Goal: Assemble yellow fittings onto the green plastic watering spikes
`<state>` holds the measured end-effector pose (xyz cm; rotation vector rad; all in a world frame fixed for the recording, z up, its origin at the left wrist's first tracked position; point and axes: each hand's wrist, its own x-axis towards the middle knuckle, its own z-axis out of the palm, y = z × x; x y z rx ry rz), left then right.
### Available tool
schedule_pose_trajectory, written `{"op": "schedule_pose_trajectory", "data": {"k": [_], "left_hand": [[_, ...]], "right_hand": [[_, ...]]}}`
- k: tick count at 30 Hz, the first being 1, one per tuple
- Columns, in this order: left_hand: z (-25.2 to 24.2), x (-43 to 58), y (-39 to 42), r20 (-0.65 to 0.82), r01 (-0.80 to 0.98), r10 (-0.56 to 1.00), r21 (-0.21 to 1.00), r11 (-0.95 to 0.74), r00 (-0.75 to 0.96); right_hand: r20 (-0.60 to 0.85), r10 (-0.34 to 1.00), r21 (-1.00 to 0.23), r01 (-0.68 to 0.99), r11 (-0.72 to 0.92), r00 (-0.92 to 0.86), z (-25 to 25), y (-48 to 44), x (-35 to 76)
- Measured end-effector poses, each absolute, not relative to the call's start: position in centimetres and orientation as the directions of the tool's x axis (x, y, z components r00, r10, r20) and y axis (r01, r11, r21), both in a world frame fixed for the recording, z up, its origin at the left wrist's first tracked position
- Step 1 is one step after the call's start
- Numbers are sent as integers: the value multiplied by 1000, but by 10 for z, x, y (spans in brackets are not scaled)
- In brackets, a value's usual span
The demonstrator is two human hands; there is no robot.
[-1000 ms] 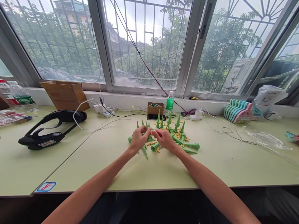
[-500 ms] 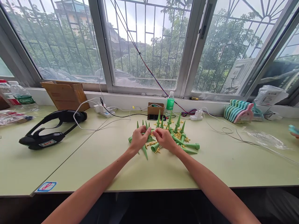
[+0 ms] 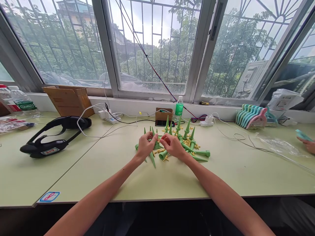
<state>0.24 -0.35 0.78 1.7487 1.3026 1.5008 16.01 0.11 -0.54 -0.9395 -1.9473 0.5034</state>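
My left hand [image 3: 145,145] is closed around a green plant watering spike [image 3: 153,131], whose pointed tip sticks up past the fingers. Close on its right, my right hand [image 3: 173,146] has its thumb and fingertips pinched together; whatever they hold is too small or hidden to make out. Several green spikes stand upright behind the hands, among them a tall spike [image 3: 187,130]. Others lie on their sides, such as a spike [image 3: 203,153] at the right and a spike [image 3: 152,160] below my left hand. Small yellow valve pieces [image 3: 188,143] are scattered between them.
A phone [image 3: 162,123], small cardboard box [image 3: 164,114] and bottle [image 3: 179,106] stand behind the spikes. Black headgear [image 3: 49,144] lies left. Cables [image 3: 241,137] and hangers [image 3: 253,117] are at right. Another person's hand [image 3: 307,145] holds something teal at the right edge.
My hands stay almost in place, with only slight finger movement. At the right edge, the other person's hand and the teal thing have come further into view.
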Motion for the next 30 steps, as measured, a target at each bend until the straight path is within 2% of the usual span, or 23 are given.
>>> {"op": "schedule_pose_trajectory", "data": {"k": [15,24,30], "left_hand": [[3,3,-5,467,338,884,832,-439,0],[7,3,-6,477,366,878,824,-433,-37],[6,2,-6,467,386,884,818,-425,-15]], "right_hand": [[571,764,-601,481,638,-301,-12,7,160],[540,758,-656,381,652,-367,-5,0,160],[542,760,-658,382,649,-357,-6,2,160]]}}
